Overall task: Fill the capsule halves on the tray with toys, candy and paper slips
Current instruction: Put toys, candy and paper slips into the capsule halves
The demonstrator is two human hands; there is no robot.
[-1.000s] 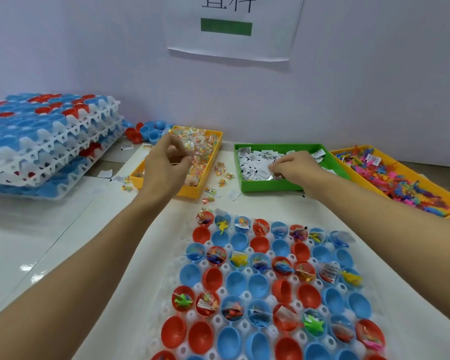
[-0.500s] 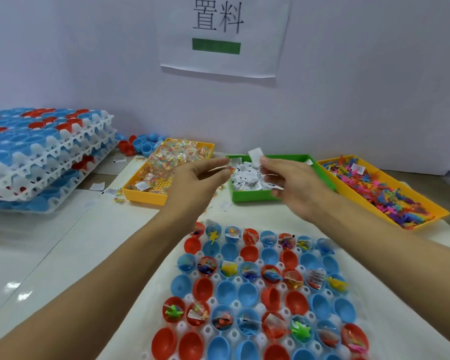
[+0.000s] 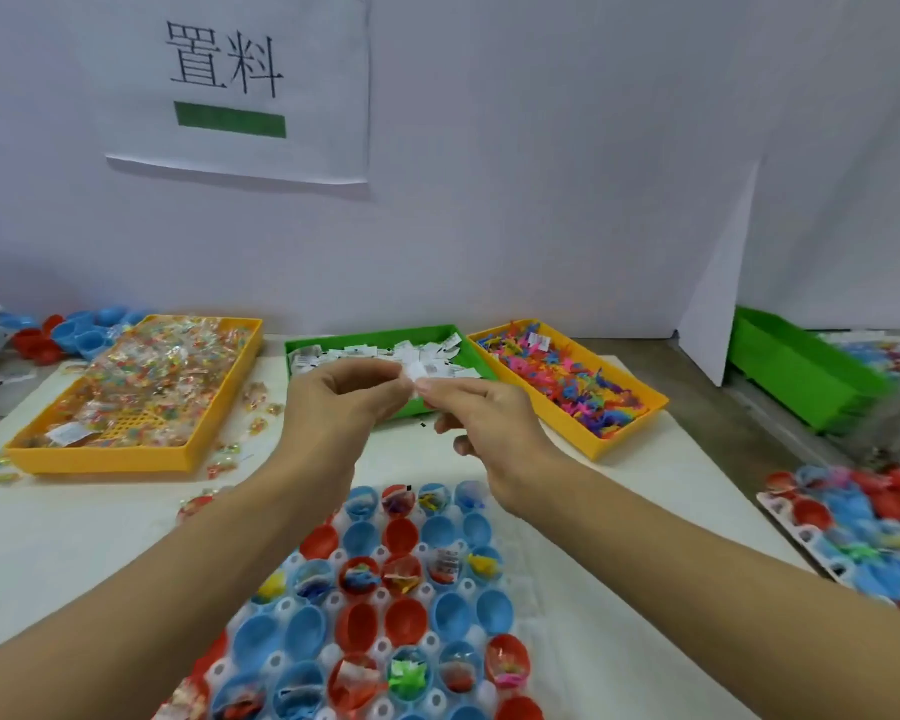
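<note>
Capsule halves (image 3: 405,622): glossy smooth plastic. Slips (image 3: 427,367): matt paper. Candy (image 3: 162,376): shiny clear wrappers. Bins (image 3: 136,454): smooth plastic.

Wall: ahead of you, beyond where your hands meet, a plain pale wall (image 3: 541,174).
Sign: up and left of that, a white paper sign (image 3: 240,85) with black characters and a green bar.
Table: beneath, a white cloth-covered table (image 3: 74,537).
Light: soft, even.

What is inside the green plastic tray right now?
The green plastic tray holds a heap of small white paper slips. Both hands cover its front part, so whatever lies there, and the tray floor, cannot be seen.
</note>
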